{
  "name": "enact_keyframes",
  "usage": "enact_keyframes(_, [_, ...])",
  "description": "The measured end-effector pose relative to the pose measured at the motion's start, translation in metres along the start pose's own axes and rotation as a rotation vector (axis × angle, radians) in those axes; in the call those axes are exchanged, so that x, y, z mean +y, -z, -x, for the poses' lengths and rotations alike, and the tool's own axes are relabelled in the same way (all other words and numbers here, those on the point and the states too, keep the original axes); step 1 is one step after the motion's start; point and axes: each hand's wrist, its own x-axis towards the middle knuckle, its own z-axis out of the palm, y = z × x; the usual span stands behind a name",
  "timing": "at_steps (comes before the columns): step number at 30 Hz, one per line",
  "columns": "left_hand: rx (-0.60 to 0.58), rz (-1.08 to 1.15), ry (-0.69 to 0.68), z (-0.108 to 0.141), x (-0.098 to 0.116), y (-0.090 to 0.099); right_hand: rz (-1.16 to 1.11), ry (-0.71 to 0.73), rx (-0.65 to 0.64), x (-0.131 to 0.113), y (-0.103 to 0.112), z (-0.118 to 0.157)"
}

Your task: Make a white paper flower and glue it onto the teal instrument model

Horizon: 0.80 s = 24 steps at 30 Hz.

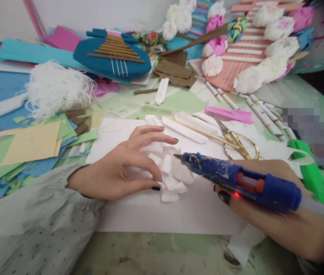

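Curled white paper petals (169, 173) cluster on a white sheet (199, 219) near the front edge of the bench (139, 252); whether the left hand (119, 168), thumb and index finger nearly meeting, pinches one, I cannot tell. The fingers of the right hand (271, 223) grip a blue glue gun (219, 170), gold-handled scissors (230, 134) lying beyond.

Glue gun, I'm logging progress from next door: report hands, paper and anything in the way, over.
Right hand gripping blue glue gun. Left hand at white curled paper, grip unclear. Nozzle near paper, looks unblocked; scissors beyond.
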Motion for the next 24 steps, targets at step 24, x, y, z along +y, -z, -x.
enact_keyframes(24, [0.224,0.219,0.186,-0.002,-0.008,-0.012,-0.019,0.059,-0.141,-0.010,-0.003,-0.004])
